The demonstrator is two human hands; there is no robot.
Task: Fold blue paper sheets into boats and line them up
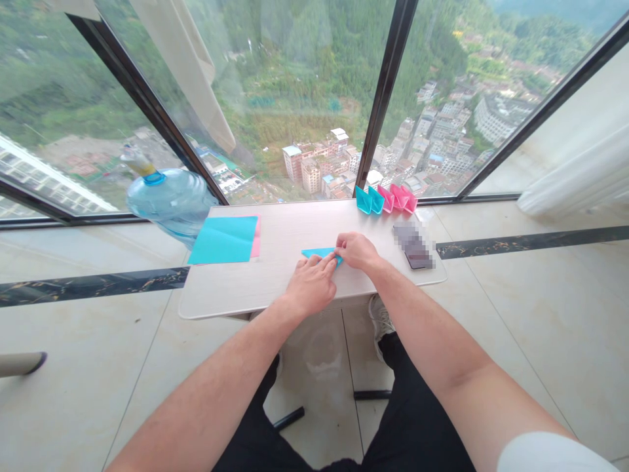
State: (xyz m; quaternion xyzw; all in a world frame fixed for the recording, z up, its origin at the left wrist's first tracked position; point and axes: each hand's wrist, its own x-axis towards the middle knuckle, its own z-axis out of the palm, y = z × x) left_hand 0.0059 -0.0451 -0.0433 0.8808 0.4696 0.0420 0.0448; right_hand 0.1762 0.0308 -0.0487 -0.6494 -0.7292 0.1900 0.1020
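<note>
A small folded piece of blue paper [318,252] lies on the table in front of me, partly covered by my hands. My left hand [312,282] rests on it with its fingers stretched out, pressing it down. At the paper's right end, the fingers of my right hand [356,250] are bent together in a pinch on its edge. Toward the back right of the table stands a row of folded paper shapes, two blue [369,200] and several pink [397,198]. A flat blue sheet [225,240] lies on the left, over a pink sheet [256,237].
The low pale table [230,288] stands against tall windows. A phone [415,248], partly pixelated, lies near its right end. Beyond the left end is a large clear blue water jug [170,200]. My legs and shoes are below the table's front edge.
</note>
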